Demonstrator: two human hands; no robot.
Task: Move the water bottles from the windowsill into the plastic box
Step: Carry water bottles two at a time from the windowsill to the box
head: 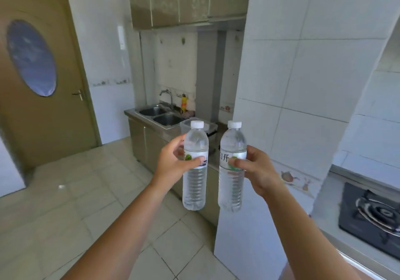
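From the head camera I see both arms stretched out ahead of me, each carrying a bottle upright. My left hand (173, 163) has its fingers wrapped around the label band of the left water bottle (194, 169); my right hand (255, 169) is clamped the same way on the right water bottle (232, 171). Both are capped and look full. The plastic box (211, 126) sits on the counter beyond the sink (160, 115), partly hidden behind the bottles, well apart from them. I judge the pickup done and the carry underway; placing both remains. The windowsill is out of view, so I cannot tell whether more bottles wait there.
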